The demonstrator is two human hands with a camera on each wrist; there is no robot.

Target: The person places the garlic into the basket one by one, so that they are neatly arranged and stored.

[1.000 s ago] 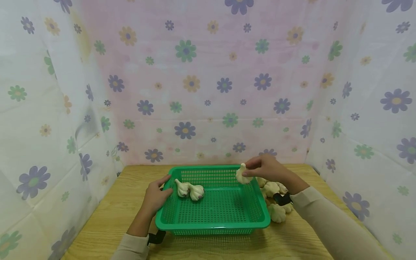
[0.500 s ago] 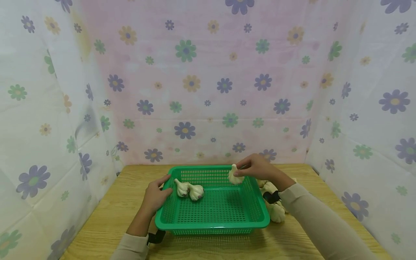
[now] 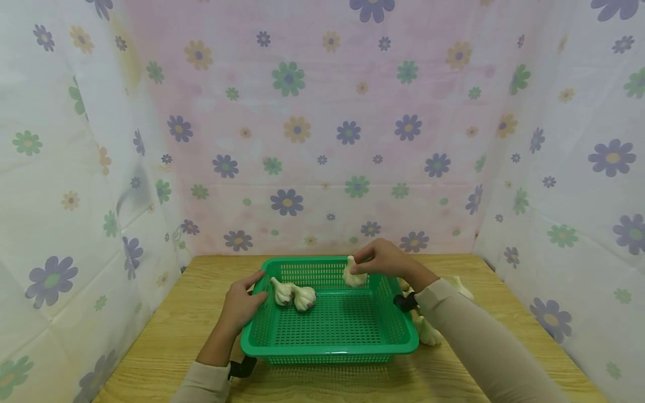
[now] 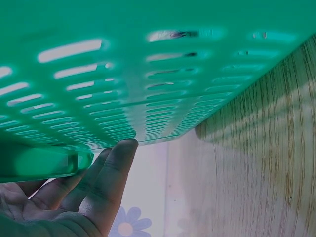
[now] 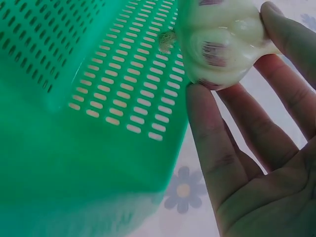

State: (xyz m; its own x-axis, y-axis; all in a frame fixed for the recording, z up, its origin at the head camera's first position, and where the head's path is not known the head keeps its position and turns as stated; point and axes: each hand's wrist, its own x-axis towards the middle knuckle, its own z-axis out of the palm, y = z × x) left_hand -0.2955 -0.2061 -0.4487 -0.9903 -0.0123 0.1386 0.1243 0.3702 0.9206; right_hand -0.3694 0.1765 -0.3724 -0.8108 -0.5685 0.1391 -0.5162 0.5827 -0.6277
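A green plastic basket with slotted walls stands on the table. My left hand grips its left rim; the left wrist view shows the fingers under that rim, against the outer wall. Over the back part of the basket, my right hand pinches a garlic bulb near its stem, held stem up. Purple patches mark this bulb in the right wrist view, and its root tuft faces the basket. Two more garlic bulbs, one left and one right, lie together inside at the left.
Several garlic bulbs lie on the wooden table right of the basket, partly hidden by the right forearm. Flower-patterned cloth stands around the table at the back and both sides.
My right hand has carried the garlic bulb leftward, from the basket's back right corner to over its inside. The left hand, the basket and the two bulbs in it have stayed put.
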